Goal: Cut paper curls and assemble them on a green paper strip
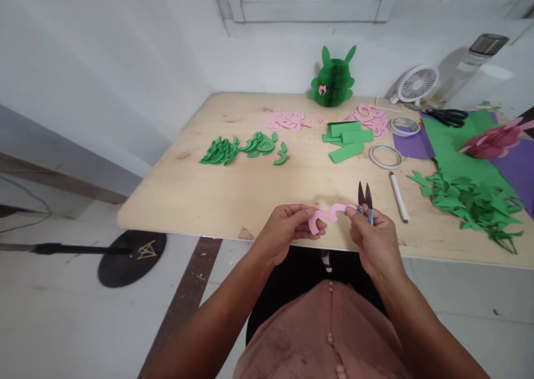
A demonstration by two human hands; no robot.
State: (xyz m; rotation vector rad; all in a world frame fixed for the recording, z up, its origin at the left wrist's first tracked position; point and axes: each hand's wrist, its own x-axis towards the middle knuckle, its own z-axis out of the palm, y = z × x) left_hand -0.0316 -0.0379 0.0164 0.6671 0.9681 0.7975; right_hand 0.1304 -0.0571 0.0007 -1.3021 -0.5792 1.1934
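A wavy pink paper piece (332, 214) stretches between my two hands at the table's front edge. My left hand (292, 226) pinches its left end. With thumb and fingers, my right hand (372, 231) grips the right end and also holds small scissors (364, 201), whose dark blades point away from me and stand apart. Beyond my hands lie pink paper cutouts (287, 121), a second pink pile (369, 118), curved green pieces (221, 150) and green paper strips (347, 152).
Green paper scraps (471, 201) cover the right side, near a white marker (398, 196) and tape rolls (386, 157). At the back stand a green paper figure (332, 81) and a white fan (417, 84). Black scissors (448, 117) rest on green paper.
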